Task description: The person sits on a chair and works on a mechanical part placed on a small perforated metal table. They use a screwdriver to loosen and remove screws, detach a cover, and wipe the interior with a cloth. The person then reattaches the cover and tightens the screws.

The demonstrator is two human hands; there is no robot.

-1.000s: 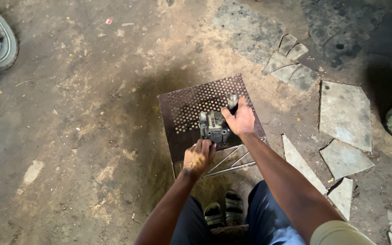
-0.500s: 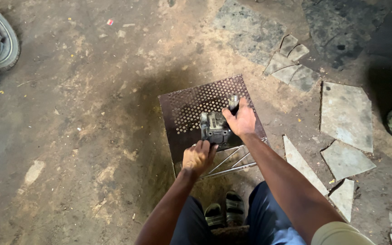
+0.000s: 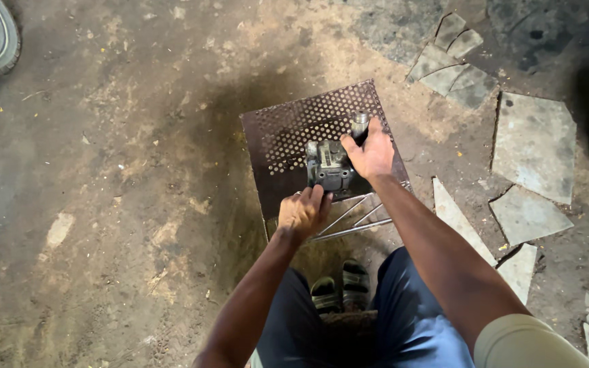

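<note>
Metal part sits on perforated plate atop wire stand, near plate's 5 o'clock edge. Right hand wraps closed around shaft at part's 1 o'clock. Left hand, fingers curled, presses part's 7 o'clock corner. Hazards: likely tip of stand under off-centre load; part sliding off edge onto sandals; fingers pinched against plate.

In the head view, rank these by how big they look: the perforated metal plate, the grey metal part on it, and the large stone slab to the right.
1. Perforated metal plate, largest.
2. Stone slab, though it lies lower than the plate, so true size is unsure.
3. Grey metal part, clearly smallest, held between the left hand and right hand.
</note>
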